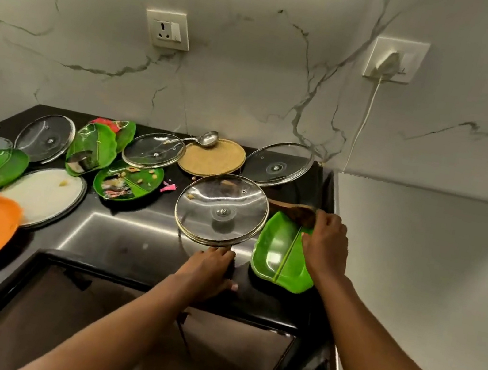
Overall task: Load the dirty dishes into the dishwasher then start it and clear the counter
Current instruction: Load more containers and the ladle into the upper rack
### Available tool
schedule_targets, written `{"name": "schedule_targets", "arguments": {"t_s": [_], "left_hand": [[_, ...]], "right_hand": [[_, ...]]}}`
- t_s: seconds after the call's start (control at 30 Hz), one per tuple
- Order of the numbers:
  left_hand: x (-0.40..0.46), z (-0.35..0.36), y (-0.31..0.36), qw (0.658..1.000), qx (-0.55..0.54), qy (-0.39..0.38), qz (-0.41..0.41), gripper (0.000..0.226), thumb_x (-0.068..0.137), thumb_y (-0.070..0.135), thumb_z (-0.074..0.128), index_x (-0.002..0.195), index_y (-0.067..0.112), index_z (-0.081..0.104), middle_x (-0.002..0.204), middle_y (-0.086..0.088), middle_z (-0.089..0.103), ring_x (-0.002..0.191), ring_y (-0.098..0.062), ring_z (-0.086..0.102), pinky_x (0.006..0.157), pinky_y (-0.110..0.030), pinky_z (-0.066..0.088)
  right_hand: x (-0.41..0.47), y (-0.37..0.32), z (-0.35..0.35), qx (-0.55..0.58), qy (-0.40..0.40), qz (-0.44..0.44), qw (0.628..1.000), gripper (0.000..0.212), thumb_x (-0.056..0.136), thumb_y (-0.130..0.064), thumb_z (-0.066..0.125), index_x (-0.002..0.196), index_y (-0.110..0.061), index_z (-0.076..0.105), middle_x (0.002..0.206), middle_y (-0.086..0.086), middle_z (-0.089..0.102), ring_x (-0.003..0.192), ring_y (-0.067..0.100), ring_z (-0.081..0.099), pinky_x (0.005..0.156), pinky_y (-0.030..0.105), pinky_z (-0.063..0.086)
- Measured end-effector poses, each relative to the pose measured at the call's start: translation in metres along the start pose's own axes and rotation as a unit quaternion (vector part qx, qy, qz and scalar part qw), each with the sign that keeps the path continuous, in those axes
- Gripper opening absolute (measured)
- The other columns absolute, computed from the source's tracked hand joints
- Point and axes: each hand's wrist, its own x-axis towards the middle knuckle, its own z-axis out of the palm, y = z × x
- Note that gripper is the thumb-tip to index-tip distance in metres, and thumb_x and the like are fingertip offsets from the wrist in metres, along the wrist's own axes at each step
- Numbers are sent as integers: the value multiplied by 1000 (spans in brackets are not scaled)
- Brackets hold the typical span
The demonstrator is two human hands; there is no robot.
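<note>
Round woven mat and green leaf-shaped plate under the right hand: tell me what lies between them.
Head view: a brown wooden spoon, held by the right hand.

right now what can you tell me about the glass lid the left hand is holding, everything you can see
The glass lid is round, clear glass with a metal rim band and a small metal fitting at its centre where the knob attaches. Food bits and smears stick to the glass. It is lifted off the black counter and tilted, its face toward the camera. The left hand grips its near lower edge. Its right edge overlaps, in view, the green leaf-shaped plate and the wooden spoon held by the right hand; contact cannot be told.
</note>
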Motion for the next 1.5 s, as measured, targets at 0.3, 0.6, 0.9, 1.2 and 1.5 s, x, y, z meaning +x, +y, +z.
{"name": "schedule_targets", "arguments": {"t_s": [0.3, 0.6, 0.9, 1.2, 1.5], "left_hand": [[20, -1, 4, 991, -58, -117, -41, 70, 73, 33, 80, 127, 12, 41, 139, -7, 42, 132, -30, 37, 100, -68, 33], [18, -6, 6, 985, -100, -127, -63, 75, 74, 29, 80, 132, 12, 37, 160, -12, 14, 147, -33, 11, 106, -70, 22], [12, -7, 5, 989, -100, -97, -51, 64, 74, 32, 79, 123, 13, 42, 140, -3, 43, 134, -27, 37, 104, -62, 33], [6, 10, 5, 996, -75, -37, -25, 56, 76, 36, 77, 116, 10, 46, 130, -12, 49, 125, -32, 45, 97, -52, 43], [-59, 19, 86, 976, -36, 192, 98, 34, 83, 17, 66, 113, 8, 52, 111, -14, 55, 97, -36, 55, 76, -46, 47]], "right_hand": [[46, 8, 35, 50, -59, 76, 994, 52, 86, -12, 67, 134, -13, 48, 121, 20, 55, 104, 42, 56, 84, 45, 46], [62, 4, 28, 193, -2, 146, 970, 12, 96, -13, 54, 105, -9, 61, 102, 21, 62, 93, 40, 59, 68, 32, 36], [69, 2, -29, 315, 155, 153, 924, 6, 97, -23, 53, 101, -20, 56, 97, 9, 67, 89, 34, 65, 78, 43, 53], [-19, 4, -121, 317, 349, 151, 869, 24, 98, -25, 51, 110, -7, 60, 106, 4, 66, 98, 23, 62, 86, 32, 52], [-172, 48, -203, 287, 391, 238, 841, 19, 101, -25, 48, 108, -8, 54, 84, -17, 54, 70, -11, 58, 60, 22, 55]]}}
